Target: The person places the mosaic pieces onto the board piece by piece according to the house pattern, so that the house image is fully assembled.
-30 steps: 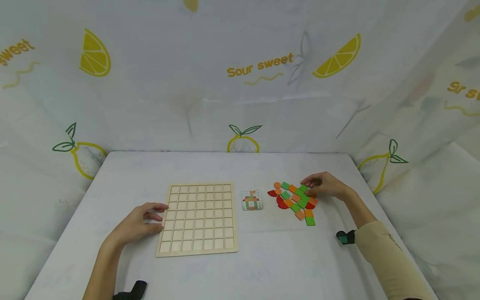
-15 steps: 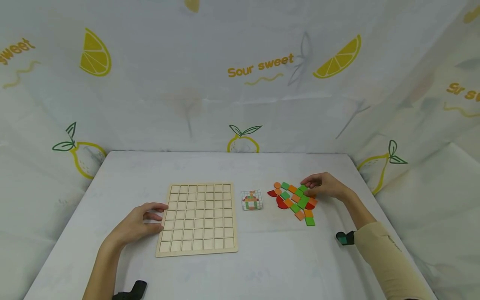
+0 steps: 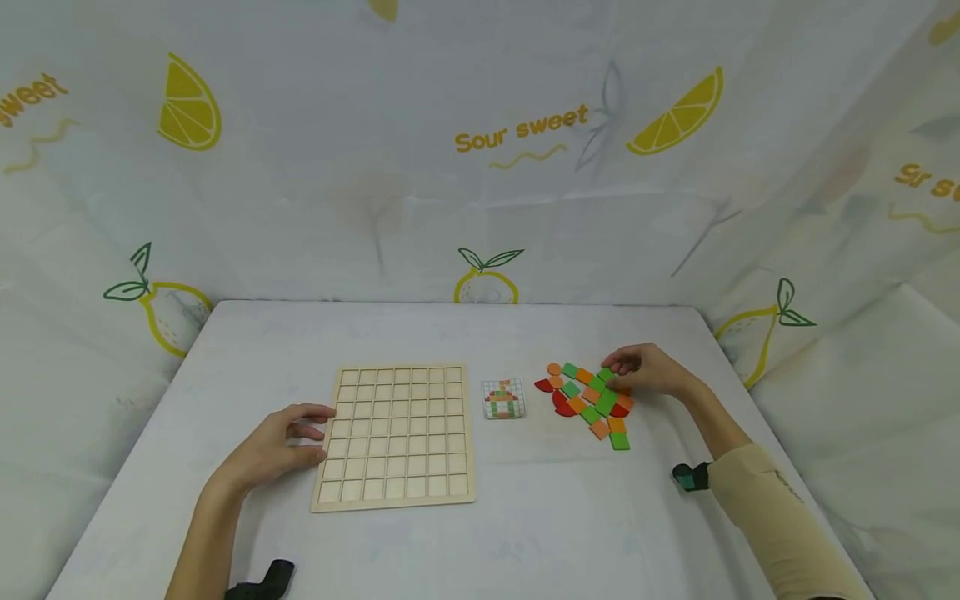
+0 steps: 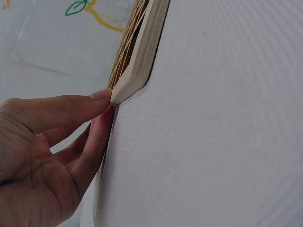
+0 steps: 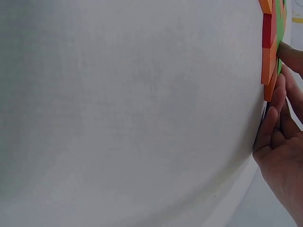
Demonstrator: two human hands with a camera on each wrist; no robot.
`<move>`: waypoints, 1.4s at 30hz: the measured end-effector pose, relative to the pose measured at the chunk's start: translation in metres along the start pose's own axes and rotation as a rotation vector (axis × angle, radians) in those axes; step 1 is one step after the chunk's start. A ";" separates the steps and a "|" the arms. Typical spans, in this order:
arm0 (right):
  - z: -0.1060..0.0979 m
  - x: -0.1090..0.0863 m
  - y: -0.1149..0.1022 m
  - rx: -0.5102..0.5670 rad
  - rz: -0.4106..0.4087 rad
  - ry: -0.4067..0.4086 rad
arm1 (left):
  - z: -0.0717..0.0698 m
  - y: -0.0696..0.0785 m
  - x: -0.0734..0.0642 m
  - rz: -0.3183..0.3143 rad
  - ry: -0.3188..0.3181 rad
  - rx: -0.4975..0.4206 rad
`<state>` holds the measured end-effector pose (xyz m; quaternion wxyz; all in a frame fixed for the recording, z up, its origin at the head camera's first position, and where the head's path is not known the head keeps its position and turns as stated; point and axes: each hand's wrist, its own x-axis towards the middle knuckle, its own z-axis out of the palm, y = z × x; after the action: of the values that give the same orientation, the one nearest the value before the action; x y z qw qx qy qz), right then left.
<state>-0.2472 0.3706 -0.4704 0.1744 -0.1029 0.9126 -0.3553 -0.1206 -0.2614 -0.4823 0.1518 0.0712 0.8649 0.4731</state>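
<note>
A square wooden grid board (image 3: 395, 434) lies flat on the white table, its cells bare. My left hand (image 3: 262, 450) is at its left side, with thumb and fingertips touching the edge. In the left wrist view the left thumb (image 4: 71, 111) meets the board's rim (image 4: 142, 61). To the right is a loose spread of flat coloured tiles (image 3: 590, 396) in green, orange and red. My right hand (image 3: 648, 369) rests at their far right side, fingertips at a green tile (image 3: 606, 375). In the right wrist view the right fingers (image 5: 277, 101) sit beside orange tiles (image 5: 266, 66).
Between board and tiles lies a small card (image 3: 503, 399) printed with a gridded coloured figure. A black strap end (image 3: 262, 582) shows by the left forearm, and a black-and-green one (image 3: 690, 476) by the right sleeve. A white lemon-print curtain (image 3: 480, 167) stands behind the table (image 3: 540, 525).
</note>
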 end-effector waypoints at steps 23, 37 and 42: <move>0.000 -0.006 -0.005 -0.053 -0.071 0.068 | 0.000 -0.001 0.001 0.001 0.009 0.025; 0.011 -0.003 -0.065 -0.049 -0.302 0.092 | 0.001 -0.001 0.001 0.009 0.011 0.012; 0.022 0.003 -0.085 -0.021 -0.350 0.080 | 0.000 -0.002 0.001 0.021 0.006 -0.002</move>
<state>-0.2361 0.2947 -0.4280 0.0722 -0.2479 0.8906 -0.3745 -0.1215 -0.2621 -0.4848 0.1442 0.0785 0.8641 0.4758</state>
